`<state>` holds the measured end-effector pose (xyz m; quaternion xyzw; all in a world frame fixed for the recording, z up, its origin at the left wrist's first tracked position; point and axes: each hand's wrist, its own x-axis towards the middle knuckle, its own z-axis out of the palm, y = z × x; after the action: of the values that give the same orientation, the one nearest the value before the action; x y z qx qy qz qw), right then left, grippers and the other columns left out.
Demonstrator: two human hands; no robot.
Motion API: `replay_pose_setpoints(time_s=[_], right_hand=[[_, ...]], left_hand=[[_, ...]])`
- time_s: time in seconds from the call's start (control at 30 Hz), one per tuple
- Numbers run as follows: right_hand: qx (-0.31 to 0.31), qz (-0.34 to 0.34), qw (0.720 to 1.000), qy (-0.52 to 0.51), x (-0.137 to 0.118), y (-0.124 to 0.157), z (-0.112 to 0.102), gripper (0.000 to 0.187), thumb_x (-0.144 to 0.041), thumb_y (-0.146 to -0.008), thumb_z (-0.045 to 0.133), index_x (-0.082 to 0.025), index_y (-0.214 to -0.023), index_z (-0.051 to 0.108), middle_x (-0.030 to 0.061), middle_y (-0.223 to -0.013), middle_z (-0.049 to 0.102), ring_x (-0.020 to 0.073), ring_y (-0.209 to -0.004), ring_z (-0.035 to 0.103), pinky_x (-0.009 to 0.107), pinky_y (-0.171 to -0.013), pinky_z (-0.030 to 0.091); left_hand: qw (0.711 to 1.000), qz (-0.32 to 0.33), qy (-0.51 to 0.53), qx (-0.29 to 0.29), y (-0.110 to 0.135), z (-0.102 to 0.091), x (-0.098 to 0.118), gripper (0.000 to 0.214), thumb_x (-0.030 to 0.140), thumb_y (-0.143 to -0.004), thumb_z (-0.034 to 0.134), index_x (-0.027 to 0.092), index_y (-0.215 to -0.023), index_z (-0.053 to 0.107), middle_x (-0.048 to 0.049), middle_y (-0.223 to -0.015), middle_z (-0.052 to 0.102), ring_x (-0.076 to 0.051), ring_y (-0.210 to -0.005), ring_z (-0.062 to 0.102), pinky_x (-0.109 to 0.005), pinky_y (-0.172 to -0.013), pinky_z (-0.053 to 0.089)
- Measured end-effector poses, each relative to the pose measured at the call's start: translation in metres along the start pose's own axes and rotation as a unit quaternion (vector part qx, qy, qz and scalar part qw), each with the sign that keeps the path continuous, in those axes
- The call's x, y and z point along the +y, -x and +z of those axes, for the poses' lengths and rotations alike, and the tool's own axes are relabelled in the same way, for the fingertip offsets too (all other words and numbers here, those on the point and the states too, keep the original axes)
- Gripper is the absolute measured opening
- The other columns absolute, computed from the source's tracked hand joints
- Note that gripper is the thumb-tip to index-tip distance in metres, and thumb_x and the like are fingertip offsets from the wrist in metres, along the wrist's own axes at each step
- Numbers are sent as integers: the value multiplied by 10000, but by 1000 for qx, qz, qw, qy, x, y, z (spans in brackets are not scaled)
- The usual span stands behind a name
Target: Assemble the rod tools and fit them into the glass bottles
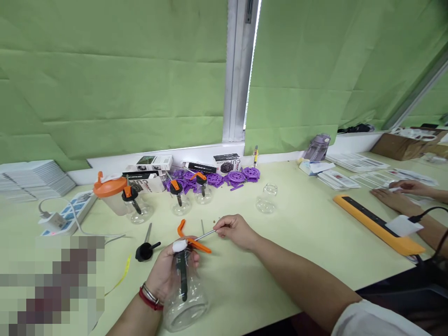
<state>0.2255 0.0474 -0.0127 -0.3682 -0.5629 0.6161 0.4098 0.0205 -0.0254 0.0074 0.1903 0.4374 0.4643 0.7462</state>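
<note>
My left hand, its thumb wrapped in white, is closed round the neck of a clear glass dispenser jar with a black handle. The jar leans near the table's front edge. An orange lever sits at its top. My right hand pinches the end of a thin metal tube, whose other end meets the jar's top by the lever. Just beyond lies a second orange piece, with another thin tube nearby. A loose black lid with a tube rests left of my left hand.
Several assembled jars stand behind, near purple plastic parts and small boxes. A bare glass jar stands right of centre. Left are an orange-lidded cup and a power strip. A co-worker's hands work at the right.
</note>
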Motion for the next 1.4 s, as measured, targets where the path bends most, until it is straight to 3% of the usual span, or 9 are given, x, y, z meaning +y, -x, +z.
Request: replay_pose_setpoints(time_s=[0.13, 0.37, 0.6, 0.73, 0.83, 0.9, 1.1, 1.3, 1.4], right_hand=[[4, -44, 999, -12, -4, 2, -2, 227, -334, -583, 786, -176, -726, 707, 21, -747, 662, 128, -689, 587, 277, -666, 476], [-9, 117, 992, -43, -5, 1, 5, 423, -560, -685, 658, -144, -680, 583, 2, -554, 601, 93, -406, 509, 217, -387, 369], [11, -14, 993, 118, -1, -7, -11, 174, -322, -714, 675, -162, -780, 654, -1, -656, 608, 111, -573, 551, 260, -589, 448], [-24, -103, 890, 444, -6, -15, -9, 151, -157, -813, 543, -172, -769, 686, 53, -877, 639, 138, -778, 581, 251, -714, 409], [-66, -72, 772, 628, -6, -21, 5, 168, -96, -798, 520, -163, -761, 670, 54, -843, 632, 143, -742, 566, 242, -636, 347], [-63, -53, 740, 667, -5, -25, 14, 176, -62, -762, 525, -164, -793, 665, 54, -830, 635, 149, -725, 562, 244, -588, 306], [-67, -40, 726, 683, -4, -26, 21, 226, 34, -637, 534, -139, -715, 658, 73, -839, 643, 162, -716, 574, 250, -551, 280], [-53, -41, 727, 683, -7, -26, 19, 192, -51, -797, 486, -139, -797, 657, 92, -870, 634, 184, -780, 592, 258, -616, 354], [-28, -54, 776, 628, -15, -16, 22, 206, -218, -888, 473, -148, -796, 643, 90, -899, 625, 192, -857, 584, 278, -724, 392]], left_hand=[[999, -1, 25, -22, -3, -5, 0, 219, 258, -716, 580, 133, -881, 651, -60, -622, 667, -157, -560, 639, -267, -569, 530], [1000, 12, 17, 8, 3, 6, -1, 211, 219, -698, 585, 146, -888, 642, -50, -583, 646, -165, -532, 630, -278, -550, 531], [999, 19, 41, -6, 0, -3, 1, 218, 226, -707, 581, 125, -888, 650, -77, -639, 668, -172, -555, 639, -283, -552, 534], [994, 92, 64, -18, 5, -4, 3, 305, 230, -691, 581, 121, -966, 654, -86, -664, 671, -182, -594, 642, -289, -580, 537], [989, 129, 68, -28, 8, -1, 3, 381, 235, -678, 592, 122, -1038, 645, -88, -683, 672, -194, -602, 639, -300, -579, 533], [988, 136, 72, -22, 9, 0, 3, 390, 243, -673, 599, 117, -1039, 647, -91, -685, 672, -202, -599, 639, -308, -574, 531], [986, 143, 86, 24, 8, 1, 5, 307, 255, -703, 593, 133, -977, 660, -78, -656, 673, -196, -606, 647, -295, -587, 531], [983, 162, 79, 25, 7, 2, 5, 310, 310, -738, 593, 132, -987, 643, -86, -669, 681, -203, -619, 651, -311, -608, 534], [980, 186, 69, 28, 7, 3, 4, 302, 339, -738, 615, 139, -964, 635, -74, -672, 676, -205, -630, 652, -320, -621, 532]])
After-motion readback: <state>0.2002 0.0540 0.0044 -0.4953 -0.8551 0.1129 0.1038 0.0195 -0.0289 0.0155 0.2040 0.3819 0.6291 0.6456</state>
